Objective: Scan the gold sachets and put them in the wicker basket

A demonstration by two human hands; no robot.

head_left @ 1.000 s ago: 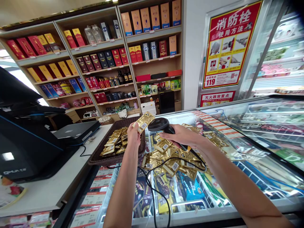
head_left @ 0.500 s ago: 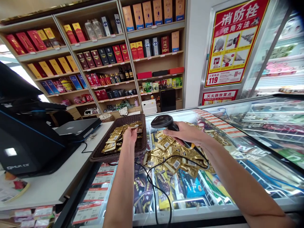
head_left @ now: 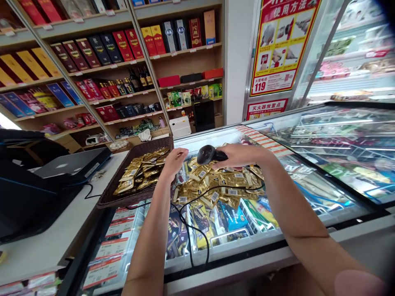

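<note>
My right hand is wrapped round the handle of a black barcode scanner, held above a heap of gold foil packets on the glass freezer top. The scanner's black cable loops across the glass toward me. Just off the right rim of a brown woven basket, my left hand hovers with loosely curved fingers and a small gap between them. Nothing shows in it. More gold foil packets lie inside the basket.
A glass-topped freezer with bagged goods under the glass spans the front. On the left, a white counter carries a flat black device and a dark machine. Shelves of boxed bottles stand behind.
My left hand has come out of the basket and moved right, over its rim toward the heap. The scanner stays in my right hand, now turned and lower. The view has tilted down.
</note>
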